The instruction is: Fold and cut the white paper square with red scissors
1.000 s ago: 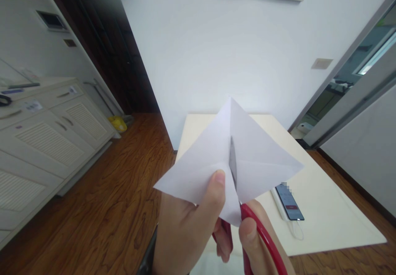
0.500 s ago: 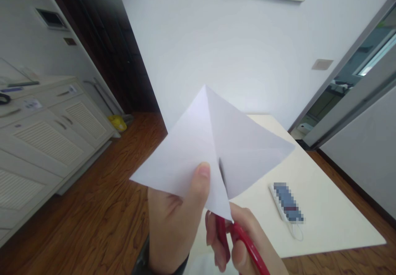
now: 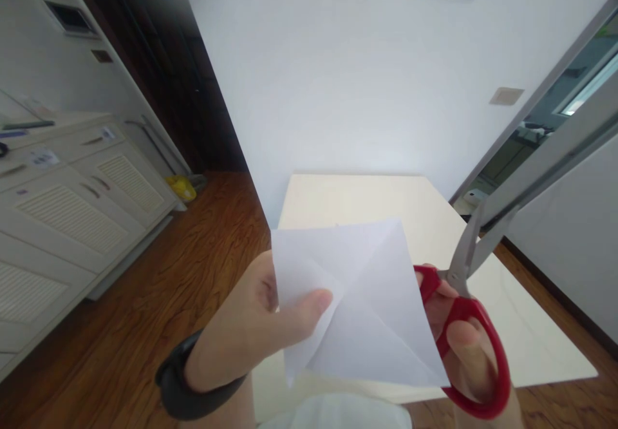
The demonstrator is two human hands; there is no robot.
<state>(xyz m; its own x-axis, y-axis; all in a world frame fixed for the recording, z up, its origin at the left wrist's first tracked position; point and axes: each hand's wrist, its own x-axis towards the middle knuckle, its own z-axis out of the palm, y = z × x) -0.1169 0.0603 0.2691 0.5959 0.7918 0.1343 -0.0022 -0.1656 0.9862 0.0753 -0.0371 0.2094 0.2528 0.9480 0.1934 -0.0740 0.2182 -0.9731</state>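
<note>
A square sheet of white paper (image 3: 374, 281) with diagonal creases is pinched in my left hand (image 3: 280, 319), thumb on top and fingers hidden beneath. A slit runs from the sheet's lower-left corner towards the middle, close to the thumb. To the right of the sheet, my right hand (image 3: 468, 352) grips red-handled scissors (image 3: 456, 277), its thumb through one loop. Their blades are parted and point up and to the right, away from the paper. The paper's right edge overlaps part of the scissors' handle and fingers.
Beneath my hands is a cream table (image 3: 357, 197) set against a white wall (image 3: 347, 81). On the left stands a white cabinet (image 3: 96, 190) with louvred doors, beside a yellow item (image 3: 181, 187) on the wooden floor (image 3: 212, 242). A black band (image 3: 193, 384) circles my left wrist.
The scissors have come out of the paper and swung to the right with my right hand. My left hand has turned and lowered the sheet. The phone on the table is now hidden.
</note>
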